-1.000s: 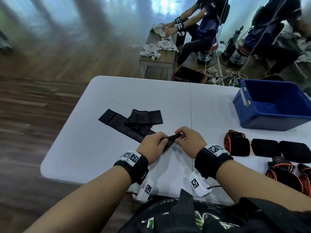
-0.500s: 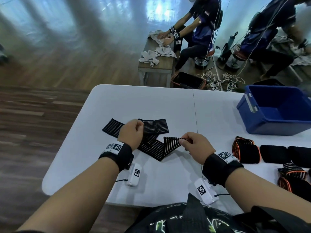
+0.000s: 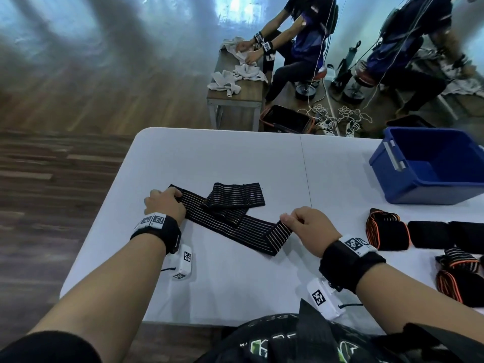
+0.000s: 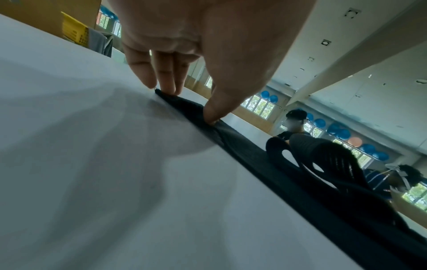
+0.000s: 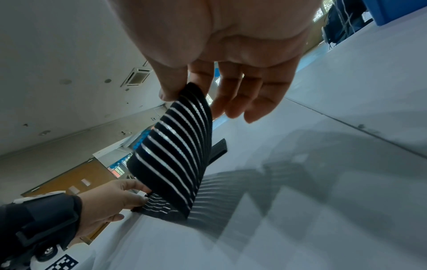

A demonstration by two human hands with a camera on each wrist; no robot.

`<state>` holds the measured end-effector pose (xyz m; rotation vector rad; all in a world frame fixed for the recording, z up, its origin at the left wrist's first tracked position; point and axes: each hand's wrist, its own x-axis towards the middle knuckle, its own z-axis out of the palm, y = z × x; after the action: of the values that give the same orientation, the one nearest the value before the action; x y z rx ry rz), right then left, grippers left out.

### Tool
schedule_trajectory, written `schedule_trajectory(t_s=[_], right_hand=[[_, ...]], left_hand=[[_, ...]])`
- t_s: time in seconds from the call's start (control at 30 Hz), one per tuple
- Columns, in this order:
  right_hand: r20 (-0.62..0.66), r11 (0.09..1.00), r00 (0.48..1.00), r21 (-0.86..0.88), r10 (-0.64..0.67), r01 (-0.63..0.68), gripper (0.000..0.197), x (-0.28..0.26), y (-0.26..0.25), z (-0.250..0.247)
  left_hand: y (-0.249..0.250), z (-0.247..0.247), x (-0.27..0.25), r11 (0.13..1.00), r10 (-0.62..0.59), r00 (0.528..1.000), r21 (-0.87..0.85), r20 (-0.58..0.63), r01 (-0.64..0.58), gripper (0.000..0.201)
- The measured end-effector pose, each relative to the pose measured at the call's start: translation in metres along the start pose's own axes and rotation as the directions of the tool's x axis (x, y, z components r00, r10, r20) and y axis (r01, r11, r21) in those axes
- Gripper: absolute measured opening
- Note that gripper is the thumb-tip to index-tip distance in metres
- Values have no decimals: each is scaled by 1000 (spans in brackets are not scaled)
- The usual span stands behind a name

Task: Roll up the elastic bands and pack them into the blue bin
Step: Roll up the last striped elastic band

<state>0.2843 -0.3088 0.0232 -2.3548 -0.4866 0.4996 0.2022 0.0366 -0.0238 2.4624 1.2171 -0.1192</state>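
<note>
A long black elastic band with thin pale stripes (image 3: 230, 226) lies slantwise on the white table (image 3: 235, 158), partly folded over itself in the middle (image 3: 235, 197). My left hand (image 3: 175, 196) holds its far left end against the table, fingertips (image 4: 166, 89) and thumb pinching the edge of the band (image 4: 242, 146). My right hand (image 3: 286, 218) pinches the near right end between thumb and forefinger and lifts it off the table, so the band (image 5: 175, 155) curves up to my right hand (image 5: 191, 91). The blue bin (image 3: 408, 184) stands at the far right, its visible inside bare.
Several rolled bands lie on the right side of the table: an orange-striped one (image 3: 385, 231), black ones (image 3: 429, 234) and more near the edge (image 3: 455, 279). Beyond the table, people sit at a small wooden table with white cloths (image 3: 235, 74). Cables (image 3: 327, 116) lie on the floor.
My hands have drawn apart. The left slid along the band to its far left end, and the right pulled the near end to the right, so the band now lies stretched out.
</note>
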Motion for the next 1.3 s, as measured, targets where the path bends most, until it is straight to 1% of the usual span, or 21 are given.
schedule_trajectory(t_s=[0.07,0.13,0.17,0.23,0.27,0.3,0.33,0.4,0.47,0.53,0.57,0.63,0.7,0.77,0.87,0.93,1.0,1.07,1.13,1.2,1.3], right_hand=[[-22,1000,1000,0,-9,9,50,2,-3,0],[-44,999,999,49,-6,8,47,3,-5,0],[-53,997,999,81,-5,10,45,4,-6,0],[-70,991,997,130,-20,29,42,4,-9,0],[-72,988,997,149,-29,39,39,4,-10,-1],[-66,985,997,170,-31,42,37,3,-10,0],[-58,982,998,186,-32,42,36,3,-10,0],[-44,980,999,194,-26,34,36,2,-10,1],[-45,982,999,184,-21,29,37,0,-11,2],[-41,982,999,190,-2,9,37,-3,-10,2],[-35,980,999,201,10,-3,36,-4,-9,3],[-31,972,999,232,33,-25,33,-9,-7,2],[-36,969,998,247,44,-34,30,-15,-4,1],[-40,972,998,234,48,-37,29,-20,-1,-2],[-40,978,997,202,62,-53,28,-26,5,-7],[-51,977,996,204,76,-64,27,-28,9,-9],[-64,975,995,214,82,-67,25,-29,10,-10],[-72,977,995,206,71,-55,25,-29,9,-13],[-81,978,994,203,70,-52,22,-26,7,-15],[-109,967,991,251,83,-53,19,-22,0,-20],[-177,921,980,389,89,-14,18,-16,-14,-34]], left_hand=[[1,-2,0,999,-7,1000,31,8,7,35],[5,-3,-3,998,13,1000,58,-28,-12,31],[9,-3,-5,998,49,996,50,-71,-46,29],[19,-1,-12,982,188,971,12,-147,-188,25],[26,0,-16,958,282,947,-9,-156,-287,24],[35,2,-20,920,383,911,-21,-151,-391,24],[44,4,-24,873,481,866,-14,-135,-487,23],[66,8,-32,777,629,775,64,-60,-626,20],[89,14,-39,683,715,697,154,59,-714,19],[106,22,-42,632,730,659,189,178,-751,24],[112,27,-44,624,720,655,200,230,-756,32],[121,36,-45,633,665,679,247,311,-734,52],[127,41,-45,673,611,725,274,317,-687,60],[132,41,-46,707,583,752,264,309,-656,59],[137,36,-47,706,588,746,250,313,-662,50],[139,32,-48,732,596,746,179,298,-657,42],[140,26,-51,782,590,763,49,264,-621,42],[140,18,-52,820,570,800,-74,188,-567,39],[138,10,-54,839,537,837,-163,105,-518,31],[135,3,-55,837,515,856,-244,47,-491,23],[134,-10,-58,798,516,856,-346,-30,-494,26]])
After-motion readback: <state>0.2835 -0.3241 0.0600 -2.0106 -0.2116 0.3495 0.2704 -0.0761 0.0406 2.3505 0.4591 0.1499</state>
